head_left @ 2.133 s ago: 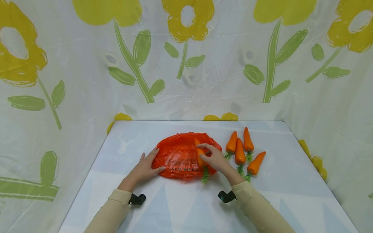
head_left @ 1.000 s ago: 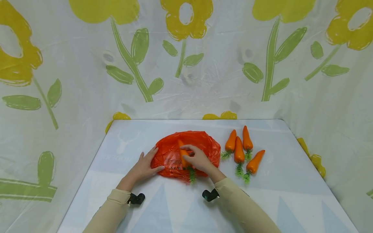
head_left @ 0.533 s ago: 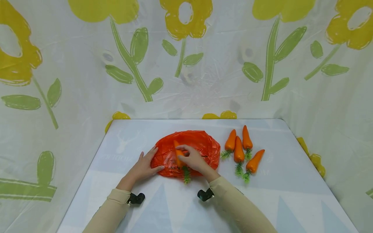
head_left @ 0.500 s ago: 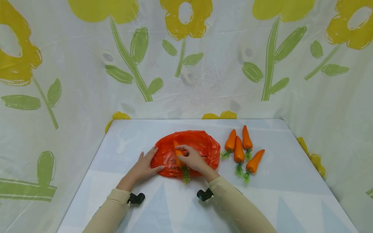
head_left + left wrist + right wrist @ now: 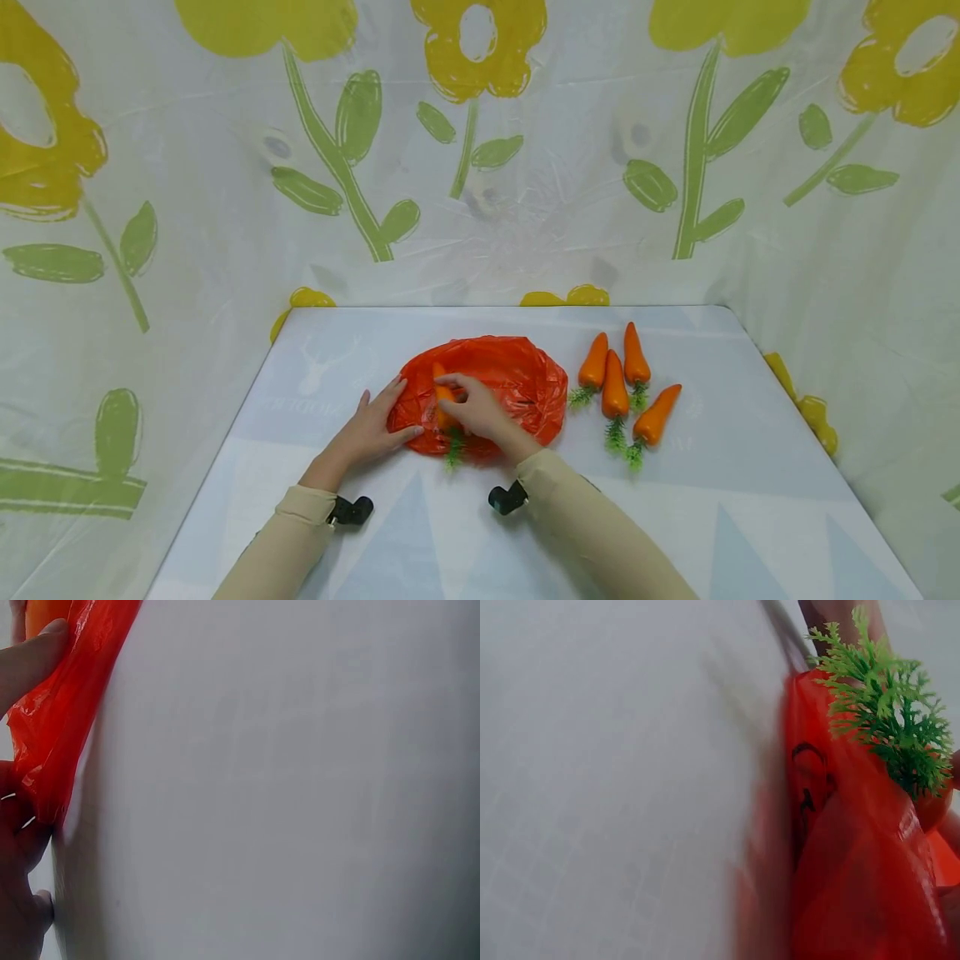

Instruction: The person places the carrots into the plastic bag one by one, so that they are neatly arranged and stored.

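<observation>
A red plastic bag (image 5: 517, 367) lies spread on the table with its mouth facing up. My left hand (image 5: 369, 429) holds its left edge, the thumb near the front and the fingers farther back. In the left wrist view, the thumb (image 5: 37, 656) lies against the red plastic (image 5: 56, 746). Over the left part of the bag, my right hand (image 5: 480, 414) pinches an orange toy carrot (image 5: 445, 411), tip pointing away and leaves toward me. Those green leaves (image 5: 896, 720) stand in front of the bag in the right wrist view.
Several more toy carrots (image 5: 614, 387) lie on the table right of the bag, leaves toward the front. The pale patterned table (image 5: 750, 467) ends at a flower-printed curtain (image 5: 555, 217) at the back and sides.
My right hand has carried the carrot leftward across the bag, from its right side to its left part. The left hand and the carrots on the table stay in place.
</observation>
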The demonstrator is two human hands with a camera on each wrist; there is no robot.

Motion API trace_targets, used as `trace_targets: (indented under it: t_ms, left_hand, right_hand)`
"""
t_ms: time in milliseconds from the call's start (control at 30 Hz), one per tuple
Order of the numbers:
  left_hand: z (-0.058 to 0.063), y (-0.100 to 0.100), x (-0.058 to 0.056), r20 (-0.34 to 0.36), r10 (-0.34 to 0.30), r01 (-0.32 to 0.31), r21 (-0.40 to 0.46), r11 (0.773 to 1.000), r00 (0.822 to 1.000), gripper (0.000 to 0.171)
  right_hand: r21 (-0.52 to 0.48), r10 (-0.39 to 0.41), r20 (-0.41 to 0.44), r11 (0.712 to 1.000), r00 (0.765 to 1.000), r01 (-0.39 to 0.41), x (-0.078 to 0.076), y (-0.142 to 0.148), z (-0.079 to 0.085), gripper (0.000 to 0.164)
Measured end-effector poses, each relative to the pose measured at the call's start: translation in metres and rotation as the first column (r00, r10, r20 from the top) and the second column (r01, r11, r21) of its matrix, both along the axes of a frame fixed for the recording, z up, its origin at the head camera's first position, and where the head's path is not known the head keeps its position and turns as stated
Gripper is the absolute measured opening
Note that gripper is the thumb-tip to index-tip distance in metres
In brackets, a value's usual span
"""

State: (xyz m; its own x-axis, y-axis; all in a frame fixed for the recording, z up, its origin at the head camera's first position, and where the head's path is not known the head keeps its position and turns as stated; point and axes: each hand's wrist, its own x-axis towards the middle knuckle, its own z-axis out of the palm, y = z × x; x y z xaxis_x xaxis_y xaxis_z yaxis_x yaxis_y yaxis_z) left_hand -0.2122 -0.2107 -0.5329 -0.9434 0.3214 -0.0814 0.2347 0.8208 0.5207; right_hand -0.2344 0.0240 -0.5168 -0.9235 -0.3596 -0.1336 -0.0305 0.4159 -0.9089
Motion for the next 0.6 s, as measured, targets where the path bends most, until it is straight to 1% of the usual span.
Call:
trace_targets:
  t_ms: [133,367,500,600]
  left_hand:
    - [0.000,-0.001,-0.001,0.004,0.000,0.000,0.000,1.000,1.000,0.100]
    - [-0.001,-0.002,-0.002,-0.002,0.001,-0.001,0.005,1.000,1.000,0.098]
    - [-0.001,-0.002,-0.003,0.000,-0.006,0.006,0.010,1.000,1.000,0.097]
    - [-0.001,-0.004,-0.003,0.004,-0.012,0.012,0.016,1.000,1.000,0.098]
  right_hand:
    - [0.050,0.009,-0.023,0.999,1.000,-0.008,-0.002,-0.008,-0.001,0.039]
    - [0.141,0.017,-0.099,0.990,0.995,-0.003,-0.003,-0.016,-0.002,0.044]
    - [0.165,0.037,-0.093,0.986,0.995,-0.021,-0.001,-0.016,0.001,0.049]
    - [0.173,0.074,-0.069,0.983,0.995,-0.061,0.000,-0.013,0.003,0.051]
